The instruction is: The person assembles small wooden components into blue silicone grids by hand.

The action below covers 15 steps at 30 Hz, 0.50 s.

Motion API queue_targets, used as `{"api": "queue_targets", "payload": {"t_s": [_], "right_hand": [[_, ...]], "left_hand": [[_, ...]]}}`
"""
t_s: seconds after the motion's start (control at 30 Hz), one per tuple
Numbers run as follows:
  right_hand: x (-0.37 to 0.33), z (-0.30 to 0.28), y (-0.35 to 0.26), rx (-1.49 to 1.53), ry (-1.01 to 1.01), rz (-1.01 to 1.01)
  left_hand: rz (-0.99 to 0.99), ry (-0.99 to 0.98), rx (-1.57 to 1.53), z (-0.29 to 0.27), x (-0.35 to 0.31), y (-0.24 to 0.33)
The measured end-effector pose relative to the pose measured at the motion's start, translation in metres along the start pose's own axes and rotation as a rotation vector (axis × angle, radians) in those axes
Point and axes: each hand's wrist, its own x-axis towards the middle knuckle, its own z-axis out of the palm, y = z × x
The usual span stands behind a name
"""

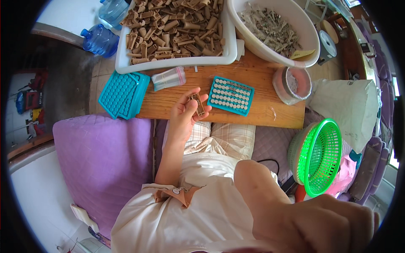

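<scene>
My left hand (183,116) is raised by the table's near edge, its fingers closed round a small brown plastic housing (197,104) with an open, slotted face. Close to the camera at the lower right is my right hand (325,223), its fingers curled in; whatever they may hold is hidden. Just right of the left hand, a teal tray (246,113) lies on the wooden table (263,110), carrying rows of small round whitish pieces. Left of that hand sits a stack of teal trays (122,95) with round holes. Between them lies a clear zip bag (168,79).
A white tub (177,63) heaped with tan plastic housings (181,29) stands at the back. Beside it is a white basin (310,46) of small clear and metallic parts. A lined round container (278,84) stands right; a green basket (316,158) and white sack (346,109) lie beyond.
</scene>
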Motion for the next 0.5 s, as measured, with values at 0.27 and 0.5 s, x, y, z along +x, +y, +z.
{"api": "queue_targets", "payload": {"t_s": [0.27,0.5], "right_hand": [[-0.014,-0.010,-0.077,-0.011,-0.119,-0.025],[0.017,0.008,-0.018,-0.031,-0.202,-0.045]], "left_hand": [[-0.015,0.053,0.032,-0.014,-0.009,0.015],[-0.036,0.054,0.040,-0.010,-0.009,0.019]]}}
